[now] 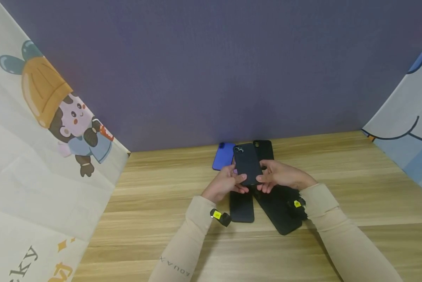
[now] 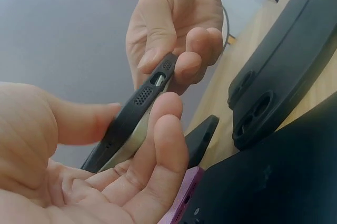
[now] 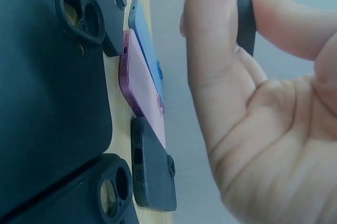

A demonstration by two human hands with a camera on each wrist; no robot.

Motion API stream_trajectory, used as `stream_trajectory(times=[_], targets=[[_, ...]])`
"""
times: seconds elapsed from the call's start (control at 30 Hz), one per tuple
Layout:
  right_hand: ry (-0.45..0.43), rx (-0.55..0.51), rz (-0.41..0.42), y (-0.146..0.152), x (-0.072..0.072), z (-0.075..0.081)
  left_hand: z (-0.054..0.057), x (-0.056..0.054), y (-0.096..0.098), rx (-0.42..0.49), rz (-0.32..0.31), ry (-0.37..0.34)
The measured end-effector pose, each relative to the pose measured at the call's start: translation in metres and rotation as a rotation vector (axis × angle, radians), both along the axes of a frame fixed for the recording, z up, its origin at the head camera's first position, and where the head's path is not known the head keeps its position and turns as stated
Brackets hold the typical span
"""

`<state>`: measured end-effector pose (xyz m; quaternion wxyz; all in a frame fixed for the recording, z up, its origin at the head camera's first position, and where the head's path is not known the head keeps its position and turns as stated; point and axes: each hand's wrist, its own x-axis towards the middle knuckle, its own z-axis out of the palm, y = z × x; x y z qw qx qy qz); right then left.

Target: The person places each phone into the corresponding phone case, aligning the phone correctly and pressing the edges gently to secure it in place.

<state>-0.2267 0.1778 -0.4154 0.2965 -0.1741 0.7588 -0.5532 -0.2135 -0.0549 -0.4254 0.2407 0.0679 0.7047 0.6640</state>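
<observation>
Both hands hold up a phone in a black case (image 1: 247,165), its camera corner at the far left and its back facing the head camera. My left hand (image 1: 228,182) grips the near left corner, thumb on the back and fingers underneath. On the near right corner, my right hand (image 1: 283,175) pinches in the same way. The left wrist view shows the case's bottom edge with speaker holes and a port opening; a pale face shows beneath it. Below, a pink phone (image 3: 141,74) lies mostly hidden from the head view by the held phone.
A blue phone (image 1: 224,156) and a black phone (image 1: 265,148) lie at the back, near the dark blue panel (image 1: 211,70). Closer in are another black phone (image 1: 242,207) and larger black, case-like pieces (image 1: 278,211), overlapping on the wooden table (image 1: 154,219). Printed sheets (image 1: 27,188) flank both sides.
</observation>
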Motion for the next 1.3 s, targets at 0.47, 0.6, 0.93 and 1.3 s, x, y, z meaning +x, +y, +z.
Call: stream_trajectory(times=[0.47,0.6,0.93,1.3], targets=[[0.014,0.012,-0.034,0.0030,-0.0005,0.0029,0.0003,0.0028,-0.0050,-0.282,-0.153,0.012],[0.008,0.009,-0.030,0.0023,-0.0003,0.0024,0.0006,0.0039,-0.0052,-0.288,-0.164,0.011],[0.019,0.015,-0.034,0.0018,-0.0003,0.0036,-0.0019,0.0033,-0.0025,-0.243,-0.135,0.010],[0.039,0.031,-0.037,0.0023,-0.0009,0.0024,-0.0017,0.0053,-0.0018,-0.198,-0.125,0.010]])
